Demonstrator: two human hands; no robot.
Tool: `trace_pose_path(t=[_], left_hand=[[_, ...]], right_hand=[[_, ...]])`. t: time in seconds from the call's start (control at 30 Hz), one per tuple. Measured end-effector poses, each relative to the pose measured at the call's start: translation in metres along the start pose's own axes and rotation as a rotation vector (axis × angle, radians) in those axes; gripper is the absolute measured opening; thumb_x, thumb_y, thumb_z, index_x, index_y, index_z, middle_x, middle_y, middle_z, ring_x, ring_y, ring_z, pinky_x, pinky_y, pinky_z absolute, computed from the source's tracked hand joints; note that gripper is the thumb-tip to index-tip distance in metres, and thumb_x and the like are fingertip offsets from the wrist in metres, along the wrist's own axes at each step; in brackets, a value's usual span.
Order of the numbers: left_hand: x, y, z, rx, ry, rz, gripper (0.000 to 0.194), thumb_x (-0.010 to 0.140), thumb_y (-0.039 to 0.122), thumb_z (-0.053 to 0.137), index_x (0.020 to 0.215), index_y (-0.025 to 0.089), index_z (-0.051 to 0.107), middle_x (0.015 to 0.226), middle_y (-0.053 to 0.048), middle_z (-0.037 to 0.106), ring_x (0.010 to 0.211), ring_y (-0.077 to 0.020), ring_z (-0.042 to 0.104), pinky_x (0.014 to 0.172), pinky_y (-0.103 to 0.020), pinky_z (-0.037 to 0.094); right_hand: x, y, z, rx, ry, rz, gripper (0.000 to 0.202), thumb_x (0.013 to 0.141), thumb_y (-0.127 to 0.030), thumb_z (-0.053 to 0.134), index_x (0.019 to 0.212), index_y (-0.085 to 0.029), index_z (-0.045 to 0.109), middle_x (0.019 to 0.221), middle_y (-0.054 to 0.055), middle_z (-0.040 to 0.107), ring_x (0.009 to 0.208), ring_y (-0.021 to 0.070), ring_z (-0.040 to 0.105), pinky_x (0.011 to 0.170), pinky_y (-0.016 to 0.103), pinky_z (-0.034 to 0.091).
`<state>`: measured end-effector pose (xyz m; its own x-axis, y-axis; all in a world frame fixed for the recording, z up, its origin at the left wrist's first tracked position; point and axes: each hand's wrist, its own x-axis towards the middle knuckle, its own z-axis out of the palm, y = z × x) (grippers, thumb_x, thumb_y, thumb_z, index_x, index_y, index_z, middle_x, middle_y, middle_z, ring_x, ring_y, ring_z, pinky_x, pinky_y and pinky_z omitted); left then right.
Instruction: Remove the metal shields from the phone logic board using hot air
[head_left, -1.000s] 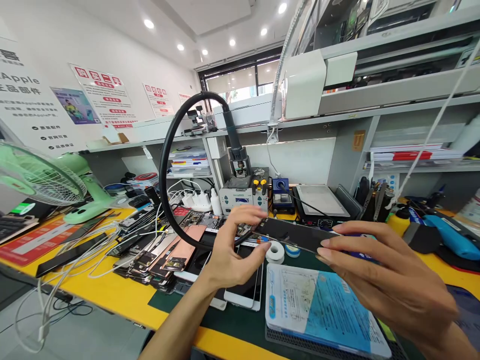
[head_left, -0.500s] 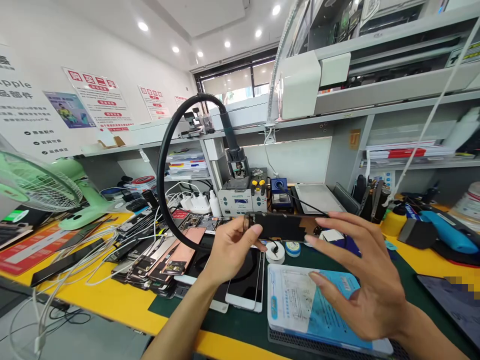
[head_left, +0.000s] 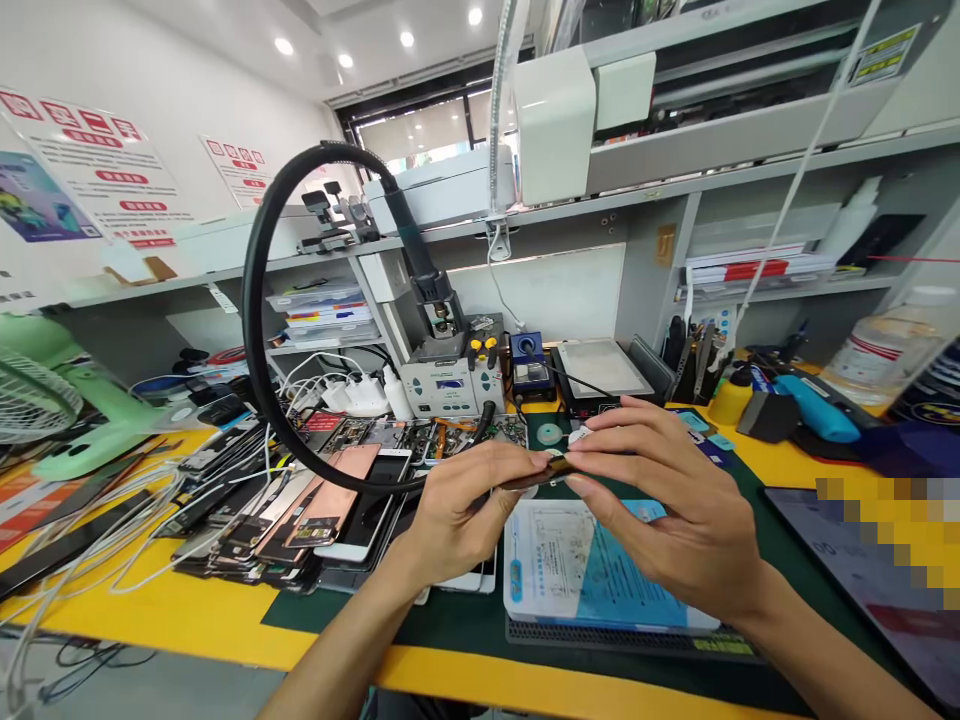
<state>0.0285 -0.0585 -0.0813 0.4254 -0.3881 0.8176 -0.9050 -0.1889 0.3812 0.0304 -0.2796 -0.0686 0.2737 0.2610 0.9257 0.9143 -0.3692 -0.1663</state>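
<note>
A thin dark phone screen (head_left: 531, 481) is held up above the bench, seen almost edge-on. My left hand (head_left: 466, 512) grips one end between thumb and fingers. At the other end, my right hand (head_left: 671, 510) pinches the panel's edge near a small dark-and-copper patch, thumb below and fingertips above. Most of the panel's faces are hidden by the tilt and my fingers. Under my hands lies a blue-and-white box (head_left: 555, 565) on a black perforated pad (head_left: 637, 637).
Several phones and screens (head_left: 300, 520) are piled at left beside tangled white cables (head_left: 165, 530). A black hose (head_left: 251, 300) arches over them from the hot-air station (head_left: 450, 385). A tablet (head_left: 840, 570) lies at right, with a yellow bottle (head_left: 731, 397) behind it.
The phone screen has tilted from showing its dark back to nearly edge-on. My right fingers have closed from a spread pose onto its end. The view has turned right.
</note>
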Motion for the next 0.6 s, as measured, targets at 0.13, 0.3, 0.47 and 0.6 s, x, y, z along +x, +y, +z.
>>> trace_pose_path(t=[0.13,0.3,0.47,0.6], left_hand=[[0.0013,0.0,0.0003,-0.001,0.001,0.023,0.038,0.088,-0.007,0.058,0.12,0.011,0.07,0.112,-0.015,0.077,0.105,-0.0202,0.073,0.094,-0.035,0.06],[0.0025,0.0007,0.0015,0.0,0.013,0.021,0.039,0.088,-0.007,0.058,0.12,0.012,0.07,0.111,-0.014,0.077,0.105,-0.0196,0.073,0.093,-0.033,0.06],[0.0013,0.0004,0.004,-0.004,0.017,0.009,0.041,0.089,-0.006,0.058,0.122,0.014,0.07,0.111,-0.013,0.077,0.104,-0.0201,0.073,0.093,-0.034,0.06],[-0.0007,0.0002,0.0066,-0.005,0.017,-0.029,0.039,0.089,-0.004,0.06,0.121,0.015,0.071,0.108,-0.012,0.078,0.099,-0.0193,0.074,0.089,-0.032,0.061]], right_hand=[[0.0005,-0.0004,0.0008,-0.001,0.015,-0.01,0.016,0.083,-0.006,0.077,0.094,-0.018,0.075,0.086,0.008,0.078,0.092,0.0261,0.069,0.096,0.058,0.051],[0.0004,-0.0023,0.0015,-0.008,0.015,-0.017,0.017,0.081,-0.008,0.079,0.096,-0.016,0.076,0.088,0.01,0.077,0.092,0.0265,0.069,0.095,0.057,0.052],[-0.0005,-0.0024,0.001,-0.008,0.029,-0.026,0.017,0.081,-0.007,0.079,0.094,-0.016,0.075,0.087,0.01,0.076,0.091,0.026,0.069,0.094,0.056,0.052],[-0.001,-0.0022,0.0012,0.0,0.042,-0.018,0.016,0.081,-0.007,0.078,0.092,-0.016,0.074,0.086,0.01,0.076,0.09,0.0262,0.069,0.093,0.056,0.053]])
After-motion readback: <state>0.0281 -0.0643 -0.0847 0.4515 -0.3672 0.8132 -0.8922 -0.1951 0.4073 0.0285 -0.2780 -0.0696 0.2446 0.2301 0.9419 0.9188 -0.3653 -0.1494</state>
